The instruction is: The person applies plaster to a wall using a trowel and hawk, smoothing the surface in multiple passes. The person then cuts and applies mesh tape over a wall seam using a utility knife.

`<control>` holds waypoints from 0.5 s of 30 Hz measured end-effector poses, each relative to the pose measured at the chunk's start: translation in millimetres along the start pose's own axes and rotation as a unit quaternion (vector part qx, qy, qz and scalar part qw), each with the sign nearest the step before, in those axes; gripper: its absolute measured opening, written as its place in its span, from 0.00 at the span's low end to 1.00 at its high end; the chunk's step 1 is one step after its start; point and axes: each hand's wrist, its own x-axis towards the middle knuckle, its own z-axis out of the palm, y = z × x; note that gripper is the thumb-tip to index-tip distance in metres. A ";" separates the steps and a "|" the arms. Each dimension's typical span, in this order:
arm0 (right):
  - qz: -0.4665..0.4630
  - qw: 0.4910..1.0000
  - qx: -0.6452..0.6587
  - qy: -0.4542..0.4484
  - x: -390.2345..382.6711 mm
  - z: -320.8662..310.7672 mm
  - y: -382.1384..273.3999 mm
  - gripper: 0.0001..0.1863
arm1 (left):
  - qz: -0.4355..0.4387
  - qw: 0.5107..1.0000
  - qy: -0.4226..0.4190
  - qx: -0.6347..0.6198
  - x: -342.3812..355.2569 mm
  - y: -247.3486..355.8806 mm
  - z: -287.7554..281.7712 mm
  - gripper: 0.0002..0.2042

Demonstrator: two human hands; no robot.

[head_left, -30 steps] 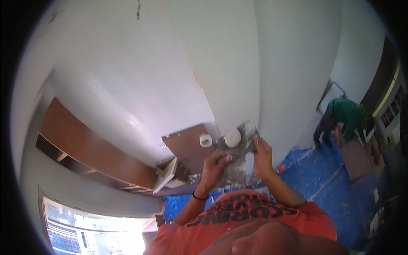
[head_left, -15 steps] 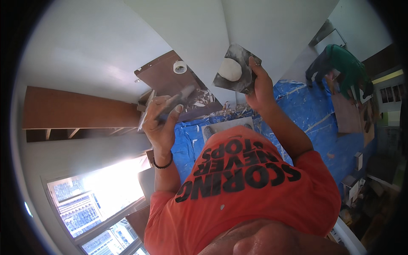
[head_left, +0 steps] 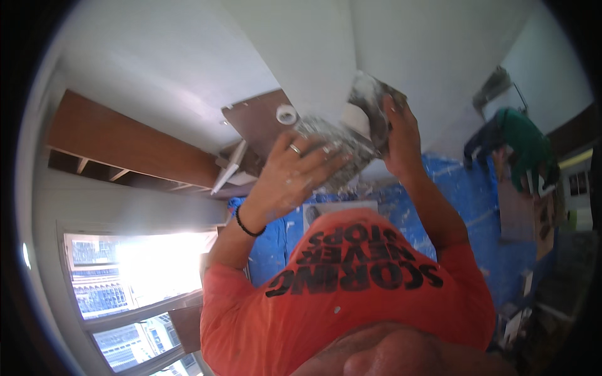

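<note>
My right hand (head_left: pixel 403 141) grips a flat dark plate (head_left: pixel 378 108) smeared with white, its thumb on the upper face. A smooth lump of white putty (head_left: pixel 355 119) sits on that plate, partly hidden now. My left hand (head_left: pixel 293 172), with a ring and a dark bead bracelet, is closed on a wide grey putty scraper (head_left: pixel 323 128), fingers laid across its spattered face. The scraper's edge is up against the right plate beside the putty; whether they touch I cannot tell. Both hands are raised in front of my chest.
A white roll of tape (head_left: pixel 286 114) rests on a brown board (head_left: pixel 254 114) beyond my left hand. Blue sheeting (head_left: pixel 448 188) with scraps covers the floor. At right a person in green (head_left: pixel 523 141) bends over boards. A bright window (head_left: pixel 144 269) is at left, below a brown wooden box (head_left: pixel 125 138).
My left hand has swung right and turned over, bringing the scraper to the putty plate. The plate in my right hand has shifted slightly right and down in view, as has the background.
</note>
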 end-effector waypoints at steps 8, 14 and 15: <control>-0.092 0.996 0.012 0.021 29.4 -20.3 -35.3 0.26 | -0.034 0.862 0.497 -0.092 11.9 -104.0 -97.0 0.17; -0.083 0.996 0.005 0.016 26.1 -26.4 -18.9 0.28 | 0.116 0.608 0.748 -0.239 86.8 -242.5 -278.2 0.11; -0.087 0.996 0.000 0.022 25.5 -27.2 -17.6 0.28 | 0.047 0.602 0.758 -0.245 113.8 -274.2 -301.7 0.16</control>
